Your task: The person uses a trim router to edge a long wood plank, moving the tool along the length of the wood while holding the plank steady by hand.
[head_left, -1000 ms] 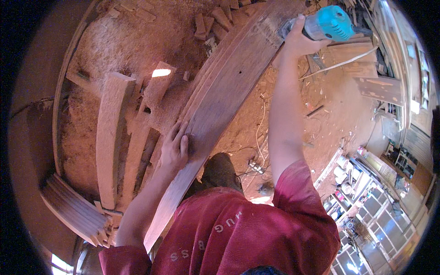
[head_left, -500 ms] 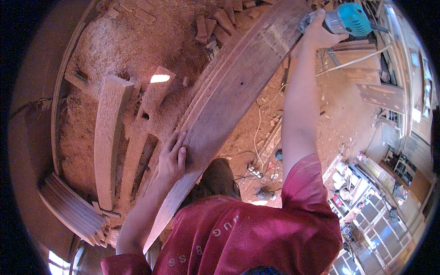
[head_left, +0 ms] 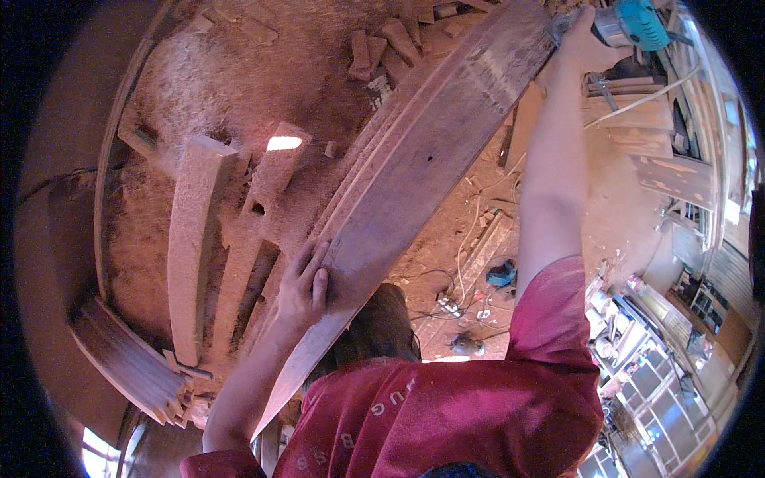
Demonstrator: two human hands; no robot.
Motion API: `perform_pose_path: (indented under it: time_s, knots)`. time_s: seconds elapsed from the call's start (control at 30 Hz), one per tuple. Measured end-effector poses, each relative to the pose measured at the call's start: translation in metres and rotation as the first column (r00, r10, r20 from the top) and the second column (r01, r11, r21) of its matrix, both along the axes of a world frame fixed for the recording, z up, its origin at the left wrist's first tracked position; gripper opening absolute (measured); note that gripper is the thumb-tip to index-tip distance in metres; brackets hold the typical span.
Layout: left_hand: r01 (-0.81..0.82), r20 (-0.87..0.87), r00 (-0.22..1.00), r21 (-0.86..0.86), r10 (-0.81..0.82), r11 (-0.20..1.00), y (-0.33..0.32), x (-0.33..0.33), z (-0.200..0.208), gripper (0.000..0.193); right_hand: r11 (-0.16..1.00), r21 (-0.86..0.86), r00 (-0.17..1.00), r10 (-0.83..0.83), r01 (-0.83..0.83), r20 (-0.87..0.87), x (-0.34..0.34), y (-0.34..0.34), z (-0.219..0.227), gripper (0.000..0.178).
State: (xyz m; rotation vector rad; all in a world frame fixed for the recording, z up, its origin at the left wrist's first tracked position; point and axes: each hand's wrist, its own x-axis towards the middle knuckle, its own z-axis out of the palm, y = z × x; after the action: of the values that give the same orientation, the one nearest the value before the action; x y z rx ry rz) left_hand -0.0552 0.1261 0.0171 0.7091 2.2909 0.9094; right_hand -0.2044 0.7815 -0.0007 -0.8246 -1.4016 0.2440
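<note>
A long brown wooden plank (head_left: 446, 143) runs diagonally from the lower left to the top right. Stacked boards or stepped edges show along its left side. My left hand (head_left: 303, 291) lies flat on the plank's left edge, its fingers stretched out and the thumb apart. At the plank's far end my right hand (head_left: 588, 46) is wrapped round a corded trim router (head_left: 637, 25) with a teal cap and a grey metal body. The router's lower end sits at the plank's right edge, partly hidden by my fingers.
Left of the plank, dusty curved timbers (head_left: 191, 247) lie in sawdust. Wood offcuts (head_left: 390, 48) are scattered at the top. Ribbed boards (head_left: 131, 362) stand lower left. Cords and a blue power tool (head_left: 502, 275) lie on the floor, right of the plank. More lumber (head_left: 629, 111) is stacked at right.
My right hand and the router have shifted up and to the right at the plank's far end. My left hand stays on the plank. The whole view has shifted slightly.
</note>
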Motion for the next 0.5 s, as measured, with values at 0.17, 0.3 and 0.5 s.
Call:
perform_pose_path:
  time_s: [0.17,0.3,0.5]
  knots:
    - [-0.010,-0.022,1.000,0.014,0.010,1.000,0.001,0.000,0.000,0.044,0.997,-0.066,0.999,-0.025,0.028,0.039,-0.007,0.002,0.021,0.096]
    - [-0.035,-0.049,0.998,0.023,0.036,0.999,0.004,0.001,0.008,0.044,0.988,-0.153,0.998,-0.003,0.012,0.059,0.004,-0.007,0.048,0.090]
    - [-0.064,-0.041,0.997,0.045,0.066,0.997,0.007,0.007,0.013,0.045,0.918,-0.163,0.930,0.341,-0.361,-0.139,0.134,-0.128,0.033,0.068]
